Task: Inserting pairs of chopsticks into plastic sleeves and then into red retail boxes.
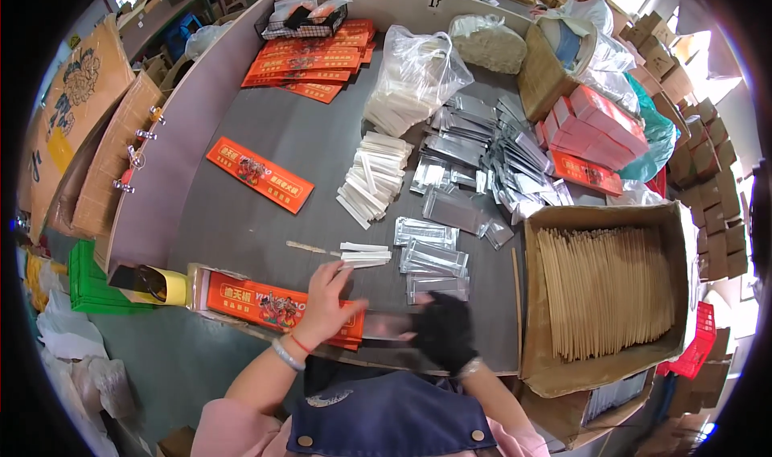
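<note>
Stack of flat red printed sleeves [241, 298], near L, qty unclear, partly hidden under bare L hand [323, 312]; its grip: can't tell. Black-gloved R hand [445, 330] blurred, can't tell grip, by smeared silvery strip [388, 327]. Farther L: 1 lone red sleeve [260, 175].

This is a packing workshop: red packets [249, 298], silver pouches [450, 207] and wooden sticks [607, 296] in bulk, a walled worktable [257, 115], piled cartons [704, 155].

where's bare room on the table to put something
Bare patches lie above and below the lone red packet, left of the white stick pile. Crowded: the silver packets right of that pile, and the red stack by the left hand.
</note>
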Available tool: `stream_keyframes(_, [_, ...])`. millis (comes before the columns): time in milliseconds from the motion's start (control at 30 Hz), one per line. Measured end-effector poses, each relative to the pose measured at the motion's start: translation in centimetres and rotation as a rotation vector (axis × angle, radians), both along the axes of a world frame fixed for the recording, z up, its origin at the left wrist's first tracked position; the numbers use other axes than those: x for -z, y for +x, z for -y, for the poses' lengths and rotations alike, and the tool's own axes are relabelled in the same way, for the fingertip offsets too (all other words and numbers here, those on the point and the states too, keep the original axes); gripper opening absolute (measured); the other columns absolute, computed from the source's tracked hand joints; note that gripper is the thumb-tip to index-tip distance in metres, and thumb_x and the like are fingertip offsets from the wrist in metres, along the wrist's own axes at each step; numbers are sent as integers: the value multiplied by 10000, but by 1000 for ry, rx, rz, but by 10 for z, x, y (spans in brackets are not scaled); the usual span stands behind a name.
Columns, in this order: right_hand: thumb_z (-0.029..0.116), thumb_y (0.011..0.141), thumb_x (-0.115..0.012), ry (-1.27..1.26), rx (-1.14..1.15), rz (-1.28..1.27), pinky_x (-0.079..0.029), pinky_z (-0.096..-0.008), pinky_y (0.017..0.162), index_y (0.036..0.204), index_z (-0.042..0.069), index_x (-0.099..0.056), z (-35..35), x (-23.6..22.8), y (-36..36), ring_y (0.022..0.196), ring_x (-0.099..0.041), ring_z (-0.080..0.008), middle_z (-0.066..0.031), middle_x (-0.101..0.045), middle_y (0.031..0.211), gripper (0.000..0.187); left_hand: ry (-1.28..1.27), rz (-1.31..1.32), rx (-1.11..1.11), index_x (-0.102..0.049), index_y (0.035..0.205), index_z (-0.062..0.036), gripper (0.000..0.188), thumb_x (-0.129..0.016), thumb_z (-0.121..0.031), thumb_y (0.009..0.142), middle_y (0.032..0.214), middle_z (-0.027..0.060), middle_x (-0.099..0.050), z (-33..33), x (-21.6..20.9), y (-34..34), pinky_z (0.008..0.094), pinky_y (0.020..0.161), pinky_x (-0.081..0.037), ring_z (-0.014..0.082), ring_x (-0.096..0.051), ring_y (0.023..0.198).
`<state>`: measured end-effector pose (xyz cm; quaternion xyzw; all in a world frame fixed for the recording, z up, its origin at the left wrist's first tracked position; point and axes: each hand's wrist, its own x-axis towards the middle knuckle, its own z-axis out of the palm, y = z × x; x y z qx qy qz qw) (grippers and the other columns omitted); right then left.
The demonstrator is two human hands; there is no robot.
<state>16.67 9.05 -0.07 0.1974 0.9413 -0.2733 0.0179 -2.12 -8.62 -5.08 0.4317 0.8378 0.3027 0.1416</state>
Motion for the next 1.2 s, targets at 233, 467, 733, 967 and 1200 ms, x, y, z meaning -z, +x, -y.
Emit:
stream_keyframes(233, [187, 808, -713, 640, 942, -52, -467, -460, 838, 1038, -1, -605, -93, 30, 169, 953, -585, -375, -190, -606, 988, 316, 91, -429, 177, -621, 806, -106, 104, -708, -151, 771, 855, 42, -569, -46, 10, -38, 398, 738, -408, 259, -542, 832])
stream_keyframes(467, [123, 894, -609, 503, 1042, 211, -486, -460, 789, 972, 10, -583, -103, 36, 174, 927, -589, -356, -181, -598, 953, 141, 115, -444, 317, -595, 855, -84, 36, -614, -110, 838, 868, 76, -547, -78, -6, -29, 403, 752, -421, 277, -548, 845])
stream_keyframes(733, [124, 930, -532, 513, 953, 370, -491, -470, 797, 978, 12, -560, -96, 46, 178, 924, -590, -360, -186, -587, 977, 125, 70, -344, 470, -639, 1006, -110, 313, -761, -219, 738, 1010, 39, -584, -156, 3, -11, 416, 849, -416, 252, -529, 1012])
stream_keyframes(967, [118, 922, -537, 493, 1146, -52, -488, -451, 817, 1099, -33, -565, -94, 63, 190, 946, -604, -345, -241, -592, 1035, 235, -24, -194, 467, -647, 846, -100, 204, -779, -182, 713, 889, 76, -631, -168, -2, -11, 422, 785, -452, 290, -585, 901])
stream_keyframes(1200, [125, 910, -573, 212, 730, -148, -482, -427, 714, 1066, 73, -681, -63, 4, 146, 818, -616, -349, -152, -627, 843, 197, -12, 249, 525, -628, 749, -75, 113, -728, -126, 735, 732, 127, -634, -89, -45, 24, 418, 683, -476, 330, -615, 761])
